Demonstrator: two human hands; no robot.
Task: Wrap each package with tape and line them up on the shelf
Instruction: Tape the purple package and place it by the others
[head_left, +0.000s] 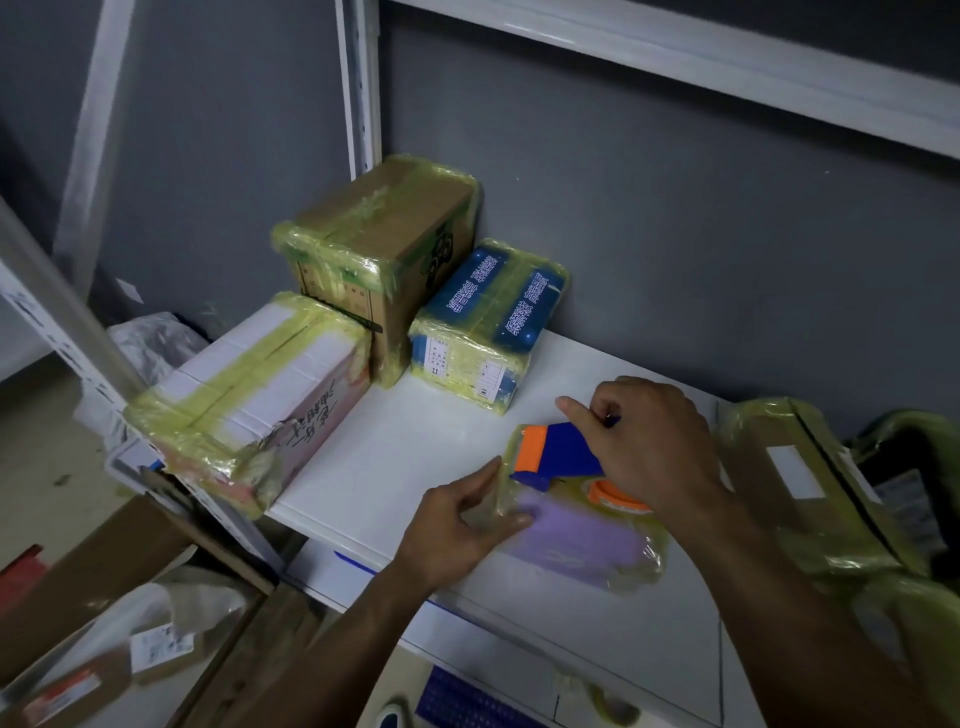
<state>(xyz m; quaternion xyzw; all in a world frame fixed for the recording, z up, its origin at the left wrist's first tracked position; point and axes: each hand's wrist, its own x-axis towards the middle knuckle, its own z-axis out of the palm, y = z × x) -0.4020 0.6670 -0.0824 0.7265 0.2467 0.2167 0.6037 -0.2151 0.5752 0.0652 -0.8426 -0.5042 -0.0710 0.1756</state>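
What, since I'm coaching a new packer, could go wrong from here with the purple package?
1. The tape dispenser's orange front end, gripped by the right hand, sits close to the left hand; a slip might nick its thumb.
2. The purple package lies toward the shelf's front edge; a hard pull could drag it off.
3. Its wrap already looks wrinkled, so fresh tape may crease.
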